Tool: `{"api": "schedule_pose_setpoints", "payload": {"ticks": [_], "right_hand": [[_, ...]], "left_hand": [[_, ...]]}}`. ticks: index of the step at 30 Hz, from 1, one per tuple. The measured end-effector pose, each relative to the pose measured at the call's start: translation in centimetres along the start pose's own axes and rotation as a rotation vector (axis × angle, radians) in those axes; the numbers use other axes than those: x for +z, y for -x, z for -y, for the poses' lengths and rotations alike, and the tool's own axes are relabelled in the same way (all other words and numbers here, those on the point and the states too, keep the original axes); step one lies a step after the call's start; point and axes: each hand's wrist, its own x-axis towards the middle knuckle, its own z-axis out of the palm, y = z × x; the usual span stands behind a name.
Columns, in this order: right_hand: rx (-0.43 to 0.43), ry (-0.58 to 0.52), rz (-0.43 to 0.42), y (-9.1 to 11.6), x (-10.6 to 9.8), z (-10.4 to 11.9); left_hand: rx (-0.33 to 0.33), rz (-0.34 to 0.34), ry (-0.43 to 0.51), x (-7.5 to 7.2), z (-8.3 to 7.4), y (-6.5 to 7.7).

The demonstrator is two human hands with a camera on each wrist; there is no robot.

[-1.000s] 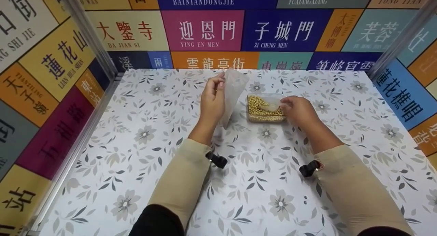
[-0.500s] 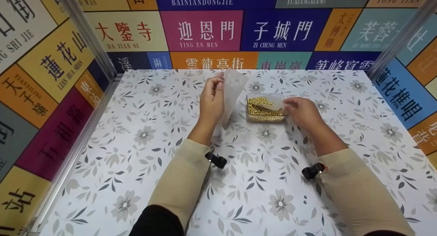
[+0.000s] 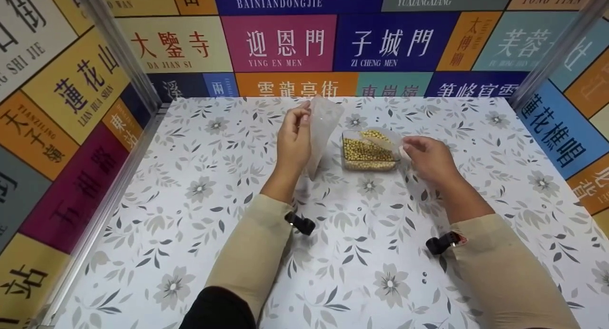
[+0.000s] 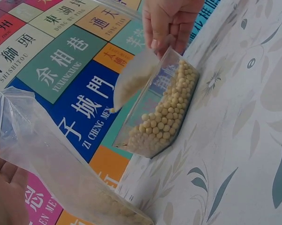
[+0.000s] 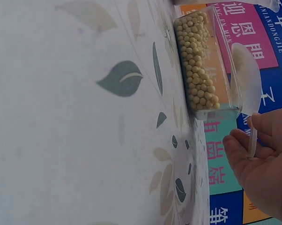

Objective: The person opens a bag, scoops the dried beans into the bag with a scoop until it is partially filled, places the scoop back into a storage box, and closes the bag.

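My left hand (image 3: 294, 141) holds a translucent zip-top bag (image 3: 324, 131) upright by its top; a few pale beans show at its bottom in the left wrist view. To its right, a clear rectangular container (image 3: 371, 166) of round yellow soybeans (image 4: 164, 119) stands on the table. My right hand (image 3: 430, 161) pinches the handle of a translucent white scoop (image 4: 137, 70) between thumb and fingers. The scoop, loaded with soybeans, hangs above the container's far right part, clear of the beans below. In the right wrist view its handle (image 5: 252, 142) shows between my fingertips.
A white tabletop (image 3: 342, 257) with a grey leaf and flower print lies under everything. Panels with coloured sign blocks (image 3: 278, 43) close off the back and both sides. Metal posts (image 3: 126, 57) stand at the corners.
My right hand has moved right and lifted the scoop out of the soybeans, now with a heap in it. The left hand and bag have stayed nearly still.
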Motion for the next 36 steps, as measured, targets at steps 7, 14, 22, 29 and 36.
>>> {"api": "schedule_pose_setpoints", "payload": {"ticks": [7,14,22,29,36], "right_hand": [[0.023,-0.101,-0.027,0.1,-0.1,0.6],[0.015,-0.102,-0.032,0.0,-0.3,1.6],[-0.038,-0.084,-0.046,0.1,-1.7,5.4],[-0.114,0.002,-0.016,0.2,-3.1,10.1],[-0.233,0.235,0.061,0.1,-4.1,14.6]], "left_hand": [[0.013,0.0,-0.026,0.0,-0.2,0.1],[0.001,0.002,0.0,0.1,-0.1,0.0],[0.003,-0.006,0.006,0.0,-0.1,0.0],[-0.01,0.0,-0.004,0.0,-0.1,0.1],[-0.01,0.007,-0.019,-0.1,-0.2,0.1]]}}
